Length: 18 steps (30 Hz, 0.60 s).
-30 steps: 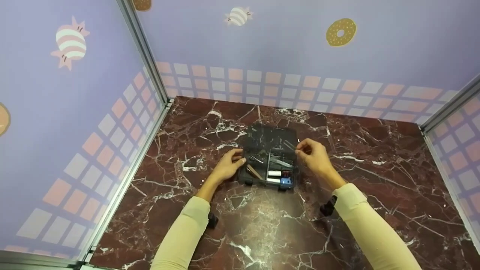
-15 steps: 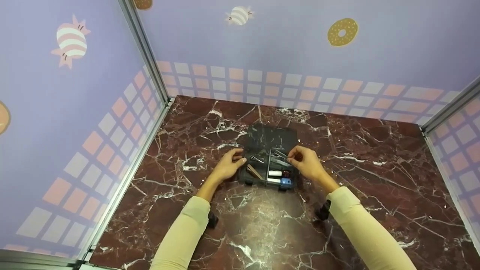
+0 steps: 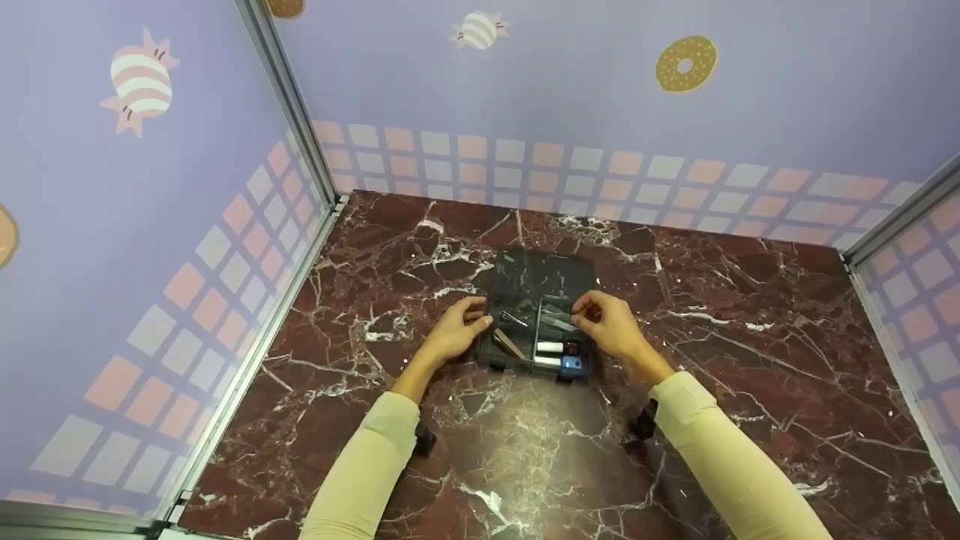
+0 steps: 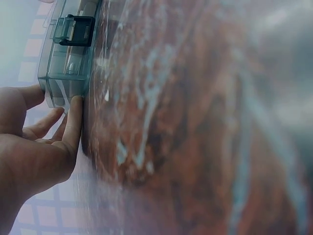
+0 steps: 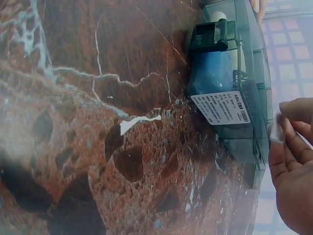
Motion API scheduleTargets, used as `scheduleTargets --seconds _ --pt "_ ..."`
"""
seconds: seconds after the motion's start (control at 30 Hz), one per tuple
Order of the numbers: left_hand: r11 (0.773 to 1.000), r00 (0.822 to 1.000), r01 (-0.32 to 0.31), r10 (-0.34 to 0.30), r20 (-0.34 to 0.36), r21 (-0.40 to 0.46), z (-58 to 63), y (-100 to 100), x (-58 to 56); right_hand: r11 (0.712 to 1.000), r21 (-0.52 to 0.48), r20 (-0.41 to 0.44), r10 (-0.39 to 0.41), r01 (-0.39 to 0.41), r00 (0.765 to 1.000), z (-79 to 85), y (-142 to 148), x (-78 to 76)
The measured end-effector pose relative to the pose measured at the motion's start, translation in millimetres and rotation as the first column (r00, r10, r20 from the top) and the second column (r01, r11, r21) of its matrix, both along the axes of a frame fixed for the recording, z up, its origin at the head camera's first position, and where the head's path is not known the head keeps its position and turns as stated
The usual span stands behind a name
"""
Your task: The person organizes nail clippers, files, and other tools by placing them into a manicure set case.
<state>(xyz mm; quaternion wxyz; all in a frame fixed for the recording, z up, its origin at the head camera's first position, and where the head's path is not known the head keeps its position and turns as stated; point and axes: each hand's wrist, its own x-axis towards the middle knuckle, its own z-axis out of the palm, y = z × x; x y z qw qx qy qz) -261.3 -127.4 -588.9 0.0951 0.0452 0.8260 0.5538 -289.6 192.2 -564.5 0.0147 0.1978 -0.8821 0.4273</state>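
Note:
A dark see-through plastic box (image 3: 544,274) lies with its lid folded back. My left hand (image 3: 451,330) rests against its left wall, fingers and thumb touching the side, as the left wrist view also shows. At the box's right side, my right hand (image 3: 609,322) pinches a small whitish, see-through piece (image 5: 277,129) between thumb and fingers, over the back right compartment. A clear strip (image 3: 556,321) lies in that compartment. In front sit a dark red bottle (image 3: 573,347) and a blue bottle (image 3: 572,363), both with white caps. The left compartment holds a thin metal piece (image 3: 514,319) and a brown strip (image 3: 508,343).
The box stands on a dark red marbled tabletop (image 3: 525,465). Patterned lilac panels (image 3: 562,97) rise at the back and both sides, joined by metal posts (image 3: 289,97). A printed label (image 5: 222,108) is stuck on the box's right end, and black latches (image 5: 210,36) sit along its front.
My right hand has moved left and slightly down, bringing the thin clear piece from beside the lid into the back right compartment. My left hand stays on the box.

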Motion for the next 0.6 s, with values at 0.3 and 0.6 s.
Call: scheduleTargets --seconds 0.3,0.6 --pt "1.0 1.0 0.001 -0.001 0.003 -0.008 2.3 3 -0.5 1.0 -0.007 -0.019 0.0 0.0 1.0 7.5 4 5.6" --pt "0.998 0.999 -0.042 0.042 0.01 -0.051 17.8 3 3.6 0.996 0.004 0.055 0.083 -0.084 0.995 32.7 6 14.1"
